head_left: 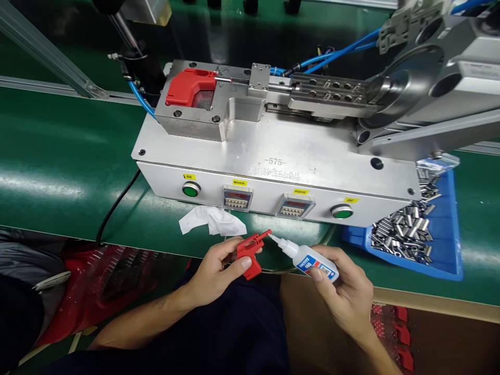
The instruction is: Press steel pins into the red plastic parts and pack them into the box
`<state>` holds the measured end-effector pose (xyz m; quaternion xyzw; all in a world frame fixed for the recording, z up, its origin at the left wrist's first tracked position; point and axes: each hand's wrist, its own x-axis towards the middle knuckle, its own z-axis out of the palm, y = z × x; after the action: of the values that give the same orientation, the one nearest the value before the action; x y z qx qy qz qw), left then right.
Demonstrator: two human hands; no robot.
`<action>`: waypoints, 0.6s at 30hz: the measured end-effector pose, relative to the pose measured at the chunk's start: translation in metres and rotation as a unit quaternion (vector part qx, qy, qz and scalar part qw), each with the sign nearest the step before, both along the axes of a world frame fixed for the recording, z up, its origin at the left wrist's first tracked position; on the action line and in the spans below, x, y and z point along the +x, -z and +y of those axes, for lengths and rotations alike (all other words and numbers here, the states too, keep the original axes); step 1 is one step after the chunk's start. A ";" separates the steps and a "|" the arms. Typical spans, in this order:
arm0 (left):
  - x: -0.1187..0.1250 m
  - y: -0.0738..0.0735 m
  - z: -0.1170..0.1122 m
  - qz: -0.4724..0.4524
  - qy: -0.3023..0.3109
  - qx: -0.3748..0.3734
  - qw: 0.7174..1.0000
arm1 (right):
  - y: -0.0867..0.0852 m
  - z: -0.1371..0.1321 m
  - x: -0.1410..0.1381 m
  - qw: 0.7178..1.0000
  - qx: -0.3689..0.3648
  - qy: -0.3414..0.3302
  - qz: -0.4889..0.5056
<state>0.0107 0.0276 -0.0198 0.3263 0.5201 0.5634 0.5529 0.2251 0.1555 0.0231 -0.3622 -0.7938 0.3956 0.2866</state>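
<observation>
My left hand (pixel 216 271) is closed on a small red plastic part (pixel 251 252), held just in front of the table edge. My right hand (pixel 346 289) grips a small white glue bottle (pixel 312 260) with a blue label. The bottle's thin nozzle tip touches the upper right end of the red part. A second red plastic part (pixel 189 86) sits in the nest of the metal press fixture (pixel 273 151) at the back left.
The fixture has two green buttons (pixel 191 189) (pixel 342 212) and two small displays on its front. A crumpled white cloth (pixel 213 221) lies before it. A blue tray (pixel 449 255) of several small metal pins stands at the right. Red parts in bags lie below the table.
</observation>
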 end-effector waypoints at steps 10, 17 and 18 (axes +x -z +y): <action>0.001 0.002 -0.002 0.005 0.002 -0.004 1.000 | -0.001 0.000 -0.001 1.000 -0.004 -0.008 -0.006; 0.000 0.003 -0.002 0.042 0.005 0.013 0.999 | -0.002 0.000 0.000 1.000 0.006 -0.009 -0.014; 0.000 0.003 -0.002 0.067 0.001 0.022 0.998 | -0.002 0.001 -0.001 1.000 0.009 -0.011 -0.014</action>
<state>0.0111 0.0260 -0.0225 0.3761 0.5426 0.5510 0.5104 0.2246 0.1560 0.0253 -0.3564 -0.8051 0.3868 0.2740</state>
